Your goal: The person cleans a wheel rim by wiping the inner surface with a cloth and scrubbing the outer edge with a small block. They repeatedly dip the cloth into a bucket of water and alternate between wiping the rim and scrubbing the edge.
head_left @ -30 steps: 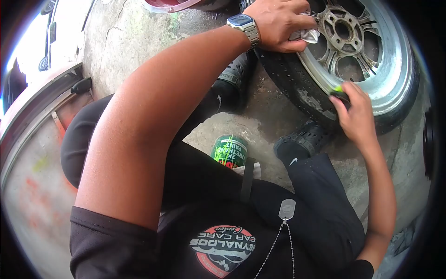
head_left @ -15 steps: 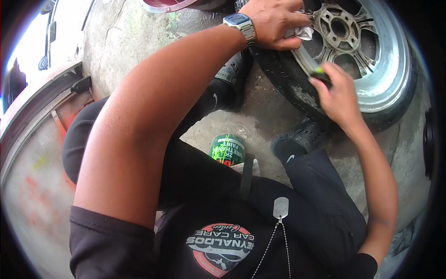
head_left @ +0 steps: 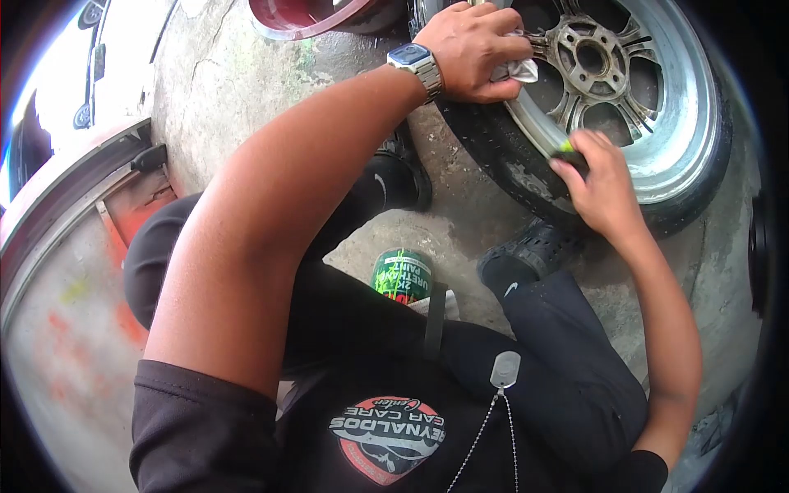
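A car wheel lies on the floor ahead of me, with a silver alloy rim [head_left: 689, 99] and a black tyre [head_left: 493, 152]. My left hand [head_left: 472, 51], with a watch at the wrist, is closed on a crumpled white cloth [head_left: 522, 72] at the left side of the rim. My right hand [head_left: 608, 182] grips a small tool with a black and bright green handle [head_left: 569, 156], held against the near rim edge. Its working end is hidden, so its kind cannot be made out. Grime covers the spokes and hub [head_left: 588, 62].
A dark red basin-shaped object [head_left: 308, 31] stands at the top. Between my legs is a green paint can [head_left: 403, 275], with something white beside it. A panel with red-orange patches [head_left: 74, 337] lies at the left. My shoes [head_left: 526, 251] flank the near side of the tyre.
My right hand has shifted slightly nearer along the rim edge with the tool. The left hand stays at about the same spot on the wheel. The whole view has shifted a little.
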A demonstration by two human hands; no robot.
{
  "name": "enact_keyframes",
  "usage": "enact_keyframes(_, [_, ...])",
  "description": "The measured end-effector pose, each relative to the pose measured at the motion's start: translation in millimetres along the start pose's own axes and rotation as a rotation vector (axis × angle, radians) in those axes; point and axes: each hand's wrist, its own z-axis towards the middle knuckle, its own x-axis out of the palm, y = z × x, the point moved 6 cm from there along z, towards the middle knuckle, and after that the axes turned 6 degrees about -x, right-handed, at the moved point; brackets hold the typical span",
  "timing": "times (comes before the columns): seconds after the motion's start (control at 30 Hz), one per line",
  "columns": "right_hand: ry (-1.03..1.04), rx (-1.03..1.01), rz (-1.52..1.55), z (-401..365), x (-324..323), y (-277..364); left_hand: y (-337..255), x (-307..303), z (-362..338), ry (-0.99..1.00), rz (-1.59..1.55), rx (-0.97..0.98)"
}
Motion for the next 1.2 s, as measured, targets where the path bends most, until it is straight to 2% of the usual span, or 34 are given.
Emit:
enact_keyframes(0.1, [0.132, 0.168, 0.023, -24.2, -19.2, -16.8, 1.7, 1.9, 1.9, 0.006, 0.020, 0.021])
enact_keyframes(0.13, [-0.022, 0.081, 0.017, -21.4, -17.5, -8.5, 1.1, 2.9, 1.6, 0.041, 0.032, 0.017])
enact_keyframes(0.17, [0.064, 0.084, 0.015, -11.8, -5.7, -8.9, -3.1, 3.0, 3.2, 0.073, 0.045, 0.020])
enact_keyframes(0.23, [-0.089, -0.011, 0.047, 14.2, 13.7, 9.2, -5.4, 5.5, 6.4, 0.041, 0.078, -0.039])
enact_keyframes(0.3, [-0.084, -0.018, 0.013, 12.2, 8.7, 9.5, -5.3, 12.9, 10.3, 0.004, 0.134, -0.166])
enact_keyframes(0.33, [-0.055, -0.001, -0.012, -1.4, 1.9, 4.5, -17.8, 5.9, 10.7, -0.159, 0.043, -0.209])
enact_keyframes(0.37, [-0.028, 0.016, -0.036, -15.4, -4.2, -2.7, -31.0, 6.0, 6.7, -0.202, -0.016, -0.225])
enact_keyframes(0.43, [0.030, 0.103, -0.099, -37.3, -18.5, -16.0, -61.1, 10.2, 0.8, -0.128, -0.152, -0.240])
enact_keyframes(0.5, [-0.065, 0.072, -0.139, -34.1, -14.1, -10.0, -86.0, 21.7, 5.3, -0.164, -0.167, -0.219])
enact_keyframes(0.53, [-0.148, 0.047, -0.052, -28.7, -6.4, -8.2, -98.4, 24.4, 13.7, -0.196, -0.176, -0.224])
enact_keyframes(0.6, [-0.217, 0.131, 0.300, -30.9, 24.0, -31.8, -121.9, 25.6, 27.4, -0.244, -0.215, -0.230])
enact_keyframes(0.67, [-0.162, 0.154, 0.267, -33.6, 19.7, -34.0, -135.7, 22.4, 32.0, -0.274, -0.260, -0.235])
enact_keyframes(0.7, [-0.085, 0.117, 0.104, -32.4, 3.0, -29.1, -137.5, 17.5, 28.8, -0.260, -0.271, -0.241])
enact_keyframes(0.77, [0.065, 0.122, -0.176, -40.8, -14.0, -32.9, -130.0, 14.6, 21.0, -0.220, -0.265, -0.260])
enact_keyframes(0.87, [-0.065, -0.042, -0.128, -37.4, -9.1, -17.8, -121.5, 23.1, 8.9, -0.130, -0.233, -0.306])
enact_keyframes(0.93, [-0.174, -0.231, 0.006, -11.3, 21.7, -23.8, -123.7, 21.4, 5.9, -0.284, -0.285, -0.241])
enact_keyframes(0.97, [-0.355, -0.358, -0.041, -8.4, 35.2, -25.9, -121.0, 19.0, 5.4, -0.372, -0.308, -0.213])
enact_keyframes(1.03, [-0.129, -0.090, -0.015, 3.4, 17.3, -11.5, -85.9, -0.9, -5.3, -0.322, -0.200, -0.239])
enact_keyframes(1.07, [-0.130, 0.021, 0.006, -2.8, 8.3, -10.2, -59.3, -9.3, -13.5, -0.324, -0.135, -0.268])
enact_keyframes(1.1, [0.054, 0.041, -0.149, -24.9, -14.1, -15.8, -5.9, -24.7, -27.8, -0.342, -0.077, -0.324])
enact_keyframes(1.13, [0.044, 0.051, -0.136, -35.3, -21.8, -22.8, 17.7, -25.1, -34.2, -0.313, -0.044, -0.435])
enact_keyframes(1.17, [0.033, 0.059, -0.123, -37.1, -24.0, -27.9, 27.0, -16.2, -34.8, -0.218, -0.177, -0.577])
enact_keyframes(1.2, [0.005, 0.017, -0.106, -34.7, -18.2, -23.3, 15.3, -12.6, -32.1, -0.336, -0.064, -0.497])
